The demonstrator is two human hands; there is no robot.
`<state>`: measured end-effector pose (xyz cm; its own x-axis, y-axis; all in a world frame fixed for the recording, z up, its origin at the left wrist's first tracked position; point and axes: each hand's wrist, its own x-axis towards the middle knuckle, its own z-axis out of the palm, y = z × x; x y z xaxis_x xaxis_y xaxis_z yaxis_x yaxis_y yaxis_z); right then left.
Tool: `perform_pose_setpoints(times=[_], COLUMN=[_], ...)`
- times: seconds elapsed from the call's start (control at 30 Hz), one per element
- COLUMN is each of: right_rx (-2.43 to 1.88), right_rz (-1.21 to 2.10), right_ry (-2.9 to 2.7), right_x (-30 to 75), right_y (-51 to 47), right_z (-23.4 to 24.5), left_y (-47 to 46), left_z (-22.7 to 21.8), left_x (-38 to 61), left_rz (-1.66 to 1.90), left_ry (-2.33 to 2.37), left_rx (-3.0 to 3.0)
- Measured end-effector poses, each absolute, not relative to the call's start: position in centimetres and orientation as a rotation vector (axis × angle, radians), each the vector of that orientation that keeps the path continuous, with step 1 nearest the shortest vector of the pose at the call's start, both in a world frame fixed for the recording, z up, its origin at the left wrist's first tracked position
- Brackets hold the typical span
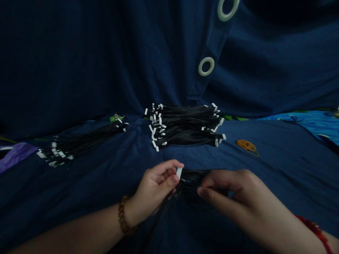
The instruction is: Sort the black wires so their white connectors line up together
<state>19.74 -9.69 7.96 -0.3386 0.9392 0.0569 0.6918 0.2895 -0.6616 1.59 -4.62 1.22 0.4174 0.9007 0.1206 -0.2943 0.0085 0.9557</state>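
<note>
My left hand (155,187) pinches the white connector end (179,172) of a bunch of thin black wires (189,180), thumb and forefinger closed on it. My right hand (239,197) is closed on the same bunch from the right, fingers curled around the wires. Both hands hover low over a dark blue cloth (79,183). Just beyond them lies a big pile of black wires with white connectors (185,125). A smaller bundle of the same wires (82,141) lies to the left.
Orange rubber bands (247,145) lie right of the big pile. Blue fabric with two white eyelet rings (206,66) hangs behind. A light blue cloth (312,123) is at the right edge, a purple sheet (14,153) at the left edge.
</note>
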Motion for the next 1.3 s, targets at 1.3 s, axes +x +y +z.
perform_pose_setpoints(times=[1.3], right_rx=[-1.313], right_rz=[0.153], right_ry=[-2.306], right_x=[19.0], right_y=[-10.4], right_z=[6.6], left_y=[-5.3], left_z=[1.4], left_x=[1.9], left_rz=[0.998], left_ry=[0.708], left_rx=[1.273])
